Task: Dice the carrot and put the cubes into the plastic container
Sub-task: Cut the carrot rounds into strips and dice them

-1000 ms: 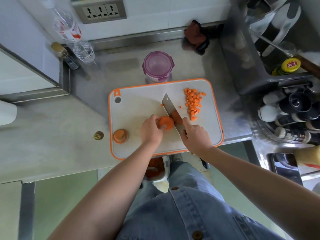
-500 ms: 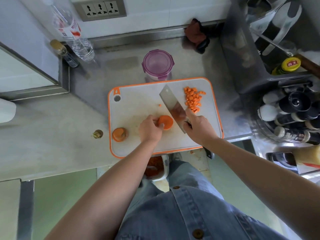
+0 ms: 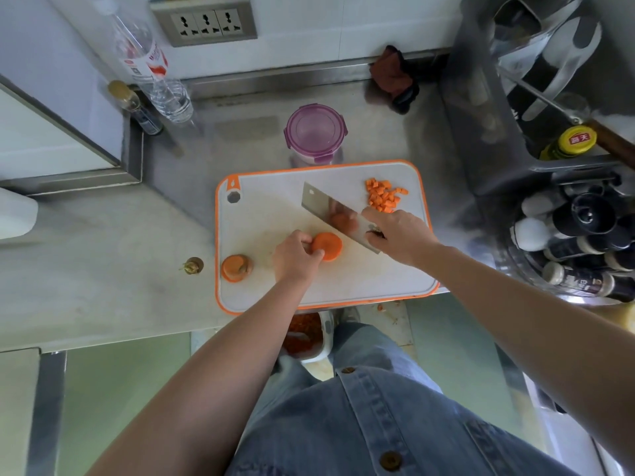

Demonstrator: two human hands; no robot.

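Observation:
A white cutting board with an orange rim (image 3: pixel 261 214) lies on the steel counter. My left hand (image 3: pixel 295 257) pinches a thick round carrot piece (image 3: pixel 328 246) at the board's middle. My right hand (image 3: pixel 398 235) grips a cleaver (image 3: pixel 335 214) by its handle, the blade tilted and lifted just right of the carrot piece. A pile of several carrot cubes (image 3: pixel 383 194) sits at the board's far right. A carrot end piece (image 3: pixel 236 267) stands at the board's left edge. The lidded purple plastic container (image 3: pixel 315 134) stands just behind the board.
A water bottle (image 3: pixel 151 70) and a small bottle (image 3: pixel 135 108) stand at the back left. A dark rack (image 3: pixel 488 108) with utensils and several condiment bottles (image 3: pixel 577 235) fill the right. A carrot top (image 3: pixel 192 266) lies left of the board. A bin with orange scraps (image 3: pixel 304 334) sits below.
My right hand lifted the cleaver off the carrot and swung it up and to the right, the blade now tilted. My left hand still holds the carrot piece.

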